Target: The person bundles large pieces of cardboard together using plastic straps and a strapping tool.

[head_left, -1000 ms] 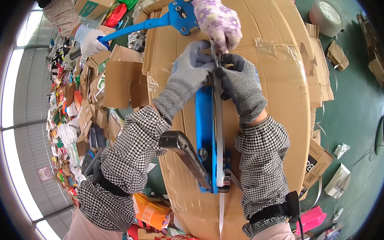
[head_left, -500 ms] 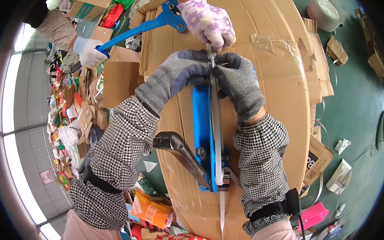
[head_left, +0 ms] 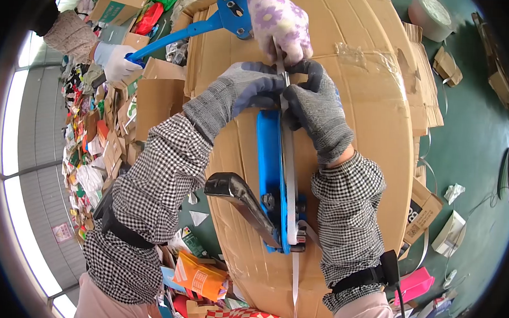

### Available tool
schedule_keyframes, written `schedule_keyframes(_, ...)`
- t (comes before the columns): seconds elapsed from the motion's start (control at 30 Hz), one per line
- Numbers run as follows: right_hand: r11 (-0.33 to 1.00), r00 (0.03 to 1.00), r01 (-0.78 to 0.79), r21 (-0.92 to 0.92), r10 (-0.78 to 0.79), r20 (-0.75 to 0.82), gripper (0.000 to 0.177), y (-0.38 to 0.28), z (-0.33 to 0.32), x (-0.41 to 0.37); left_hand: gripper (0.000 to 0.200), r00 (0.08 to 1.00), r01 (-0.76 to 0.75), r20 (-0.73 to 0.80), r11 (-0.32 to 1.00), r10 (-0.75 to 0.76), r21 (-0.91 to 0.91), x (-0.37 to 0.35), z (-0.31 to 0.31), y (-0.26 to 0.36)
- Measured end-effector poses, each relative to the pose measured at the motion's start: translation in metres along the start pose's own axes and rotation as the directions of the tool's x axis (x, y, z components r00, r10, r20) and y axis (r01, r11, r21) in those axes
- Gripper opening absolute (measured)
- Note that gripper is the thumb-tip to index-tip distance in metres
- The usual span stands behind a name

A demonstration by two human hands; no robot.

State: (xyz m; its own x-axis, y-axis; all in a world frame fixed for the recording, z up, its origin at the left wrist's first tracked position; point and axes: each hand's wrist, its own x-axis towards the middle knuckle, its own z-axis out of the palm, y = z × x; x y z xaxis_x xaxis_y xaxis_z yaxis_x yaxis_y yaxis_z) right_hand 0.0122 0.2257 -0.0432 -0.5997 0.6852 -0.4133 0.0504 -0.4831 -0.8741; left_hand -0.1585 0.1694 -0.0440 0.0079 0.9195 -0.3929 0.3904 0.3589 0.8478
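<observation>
A strap [head_left: 290, 160] runs along a large cardboard bale [head_left: 342, 207], with a blue strapping tool [head_left: 270, 154] with a black handle lying on it. My left hand [head_left: 251, 86], in a grey glove, has its fingers closed at a small metal clip [head_left: 285, 79] on the strap. From the right, my right hand [head_left: 315, 102] pinches the same clip and strap. A co-worker's flowered glove [head_left: 281, 28] holds the strap just beyond my hands. The co-worker's other gloved hand [head_left: 119, 63] grips the handle of a blue long-handled tool [head_left: 194, 29].
Mixed scrap and cardboard [head_left: 112, 131] are piled at the left. An orange packet [head_left: 200, 276] lies at the bottom. Flattened cardboard [head_left: 425, 92], a pink tray [head_left: 417, 283], a white roll [head_left: 430, 18] and loose straps are at the right on the green floor.
The flowered glove has shifted slightly up and left, and the head of the long-handled tool has moved slightly right. My hands stay closed at the clip, slightly further right.
</observation>
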Motion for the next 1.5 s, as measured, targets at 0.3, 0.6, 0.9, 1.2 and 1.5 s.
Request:
schedule_keyframes(0.3,0.988,0.987,0.129,-0.082,-0.136,-0.091,0.015,0.018,0.007,0.009,0.021,0.97,0.115,-0.244,0.909,-0.016,0.4,0.011,0.014,0.031)
schedule_keyframes(0.6,0.998,0.994,0.046,-0.035,-0.049,-0.094,0.015,0.009,0.008,0.004,0.027,0.742,0.347,-0.538,0.916,-0.4,-0.203,0.011,0.042,0.029)
schedule_keyframes(0.9,0.998,0.992,-0.064,0.018,0.065,-0.106,0.016,-0.007,0.009,-0.005,0.03,0.676,-0.251,-0.726,0.885,-0.13,-0.392,-0.047,0.065,0.02)
schedule_keyframes(1.2,0.998,0.996,-0.055,0.04,0.058,-0.063,0.015,-0.001,0.006,-0.002,0.032,0.632,-0.082,-0.766,0.993,0.116,0.083,-0.078,0.099,-0.037)
schedule_keyframes(1.5,0.998,0.996,-0.055,0.006,0.055,-0.075,0.014,0.001,0.008,0.001,0.014,0.737,-0.075,-0.635,0.905,-0.232,-0.419,-0.069,0.087,-0.047)
